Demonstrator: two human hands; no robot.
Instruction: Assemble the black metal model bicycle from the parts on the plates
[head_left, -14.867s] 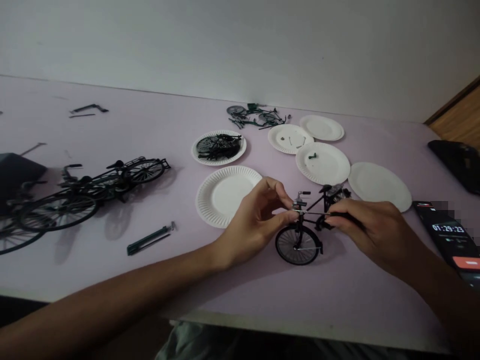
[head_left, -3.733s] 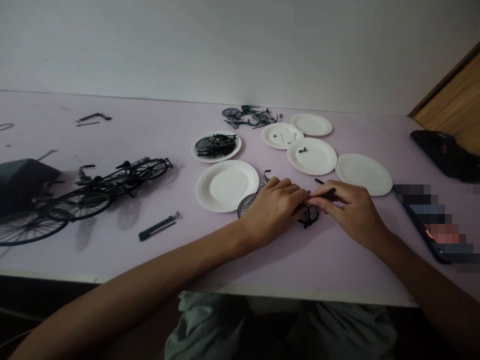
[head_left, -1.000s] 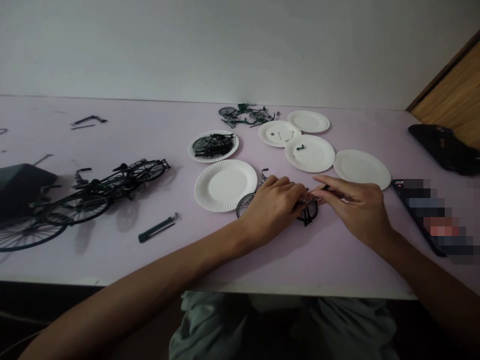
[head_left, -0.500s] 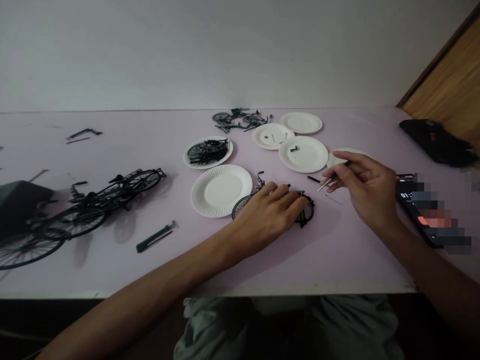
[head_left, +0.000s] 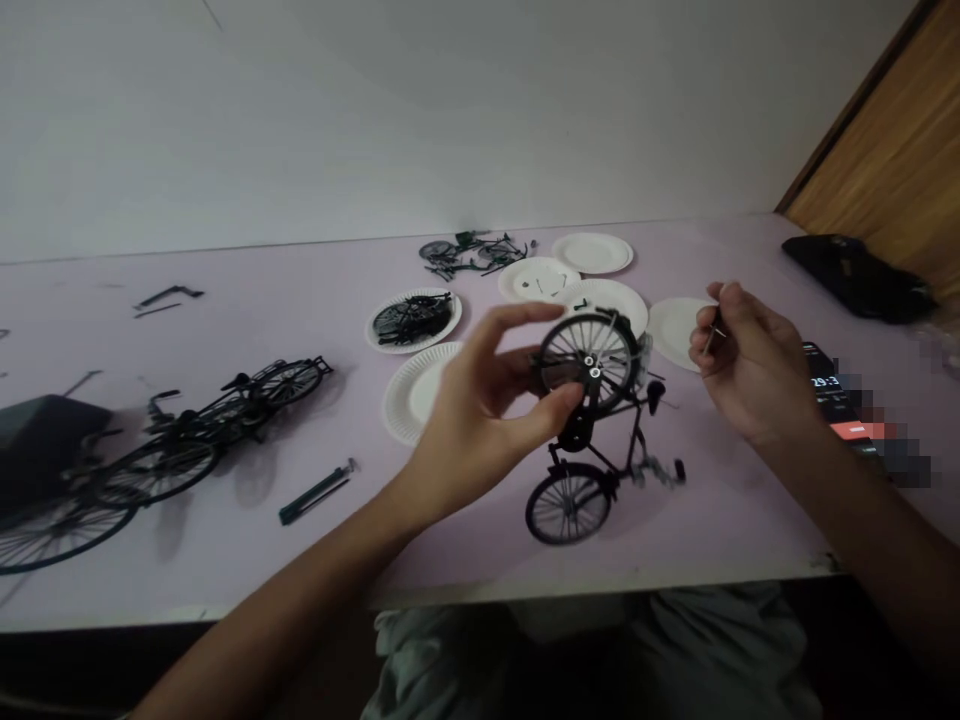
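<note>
Left hand [head_left: 480, 400] grasps the black miniature bicycle model [head_left: 577, 432] by its upper wheel [head_left: 589, 350], thumb beside the hub [head_left: 593, 372], holding it nearly on end above the near half of the tabletop [head_left: 712, 540]; whether the lower wheel [head_left: 568, 505] touches the surface cannot be told. Right hand [head_left: 750, 370] is closed on a small screwdriver [head_left: 714, 335], off to one side. Judged: gripping close to the hub should best steady the frame for fine work.
</note>
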